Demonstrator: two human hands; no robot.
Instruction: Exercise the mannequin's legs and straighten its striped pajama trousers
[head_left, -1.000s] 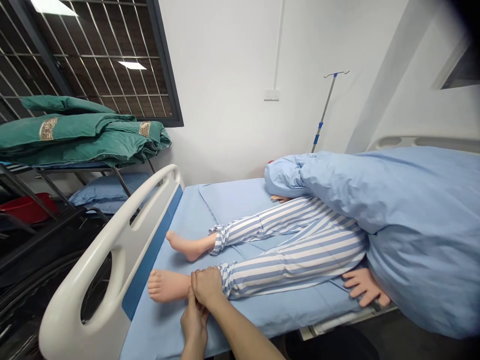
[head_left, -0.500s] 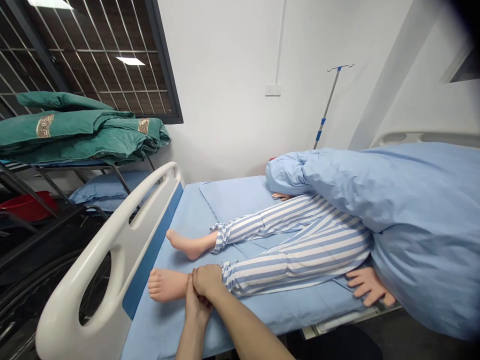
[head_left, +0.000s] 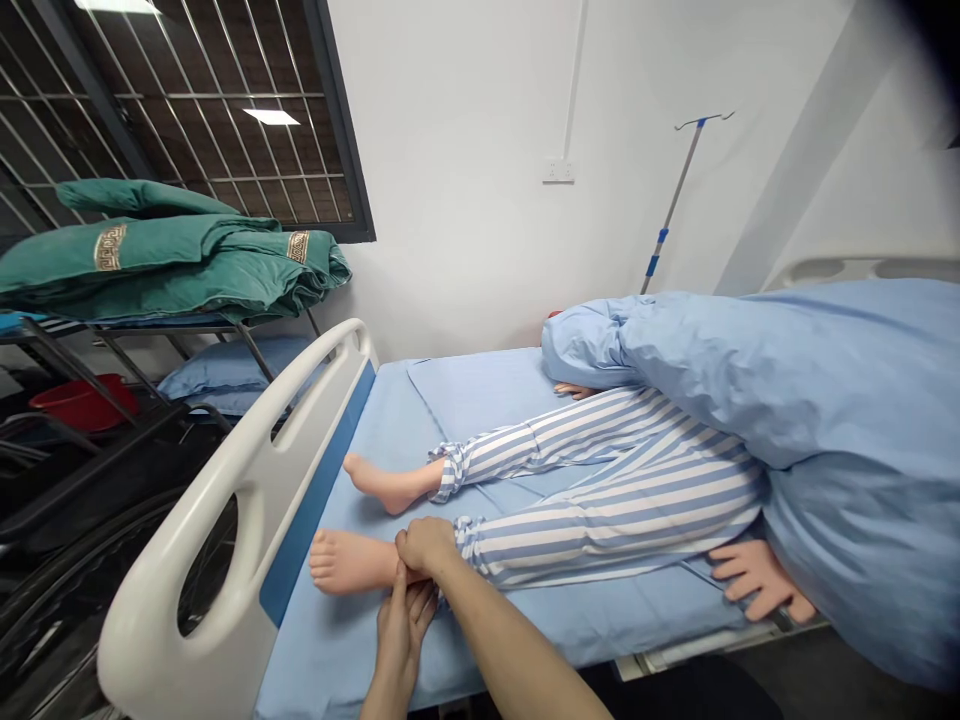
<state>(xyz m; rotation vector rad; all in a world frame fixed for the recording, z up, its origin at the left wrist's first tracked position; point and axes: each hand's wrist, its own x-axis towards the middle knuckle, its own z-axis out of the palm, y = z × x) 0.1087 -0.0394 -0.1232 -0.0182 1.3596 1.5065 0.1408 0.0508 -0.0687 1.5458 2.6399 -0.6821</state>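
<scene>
A manikin in blue-and-white striped trousers [head_left: 600, 535] lies on the bed, its lower legs and feet bare. My right hand [head_left: 427, 545] wraps over the top of the nearer ankle, just below the gathered trouser cuff. My left hand [head_left: 401, 630] is below it at the near side of that ankle, thumb and fingers stretched upward and apart. Its fingertips reach the underside of the ankle; whether they press on it is partly hidden. The nearer foot [head_left: 349, 562] points left, toes up. The other foot [head_left: 379, 483] lies farther back on the sheet.
A white footboard [head_left: 187, 520] rises at the left. The blue quilt [head_left: 832, 400] covers the manikin's upper body, with one manikin hand [head_left: 761, 578] sticking out. An IV pole [head_left: 679, 195] stands by the wall. Green folded bedding [head_left: 172, 255] lies on another bed, beside a wheelchair wheel.
The view has shifted slightly, moving the scene right. My left hand has slid lower and its fingers have loosened from around the ankle. My right hand stays wrapped over the ankle.
</scene>
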